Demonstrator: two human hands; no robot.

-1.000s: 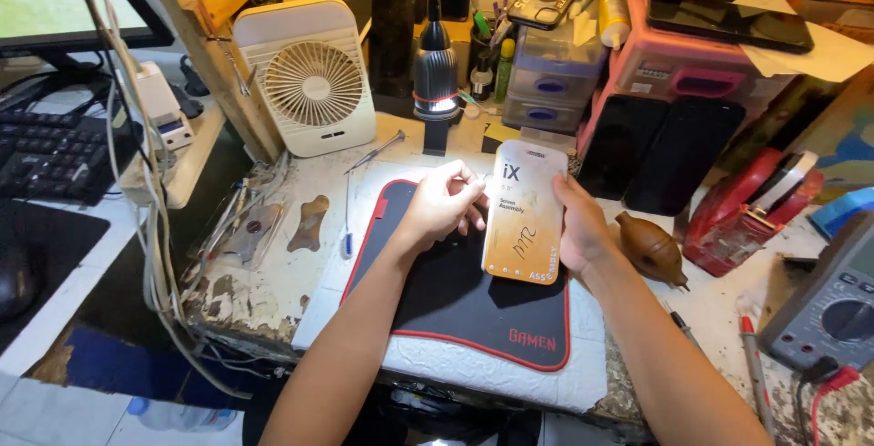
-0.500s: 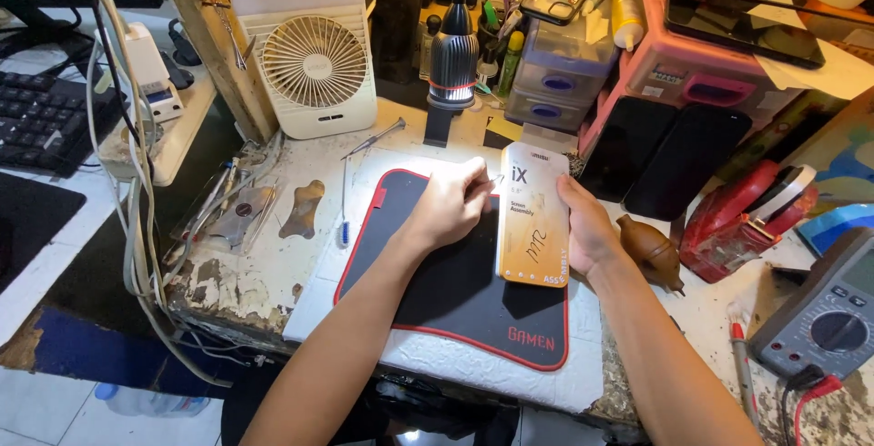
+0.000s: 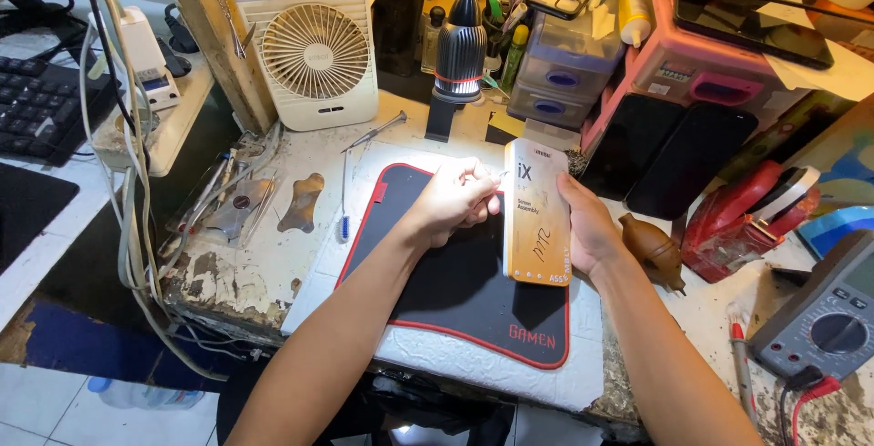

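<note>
Your right hand (image 3: 592,228) grips long gold-white box (image 3: 537,214) upright above black mat (image 3: 455,291), fingers wrapped behind it. Your left hand (image 3: 455,198) curled half-closed, fingertips pinching box's left edge; pinch contents unclear.

Pretty clearly a small phone-repair workshop. The worn, chipped desk (image 3: 246,268) carries a black mat with red trim (image 3: 455,291), lit by a work lamp (image 3: 460,45). Loose around it are a screwdriver (image 3: 375,131), metal prying tools (image 3: 232,205), a rubber air blower (image 3: 654,250) and a multimeter (image 3: 824,323) with red probes. Dark phone screens (image 3: 669,159) lean against small plastic parts drawers (image 3: 564,73), with a little desk fan (image 3: 314,45) at the back.
</note>
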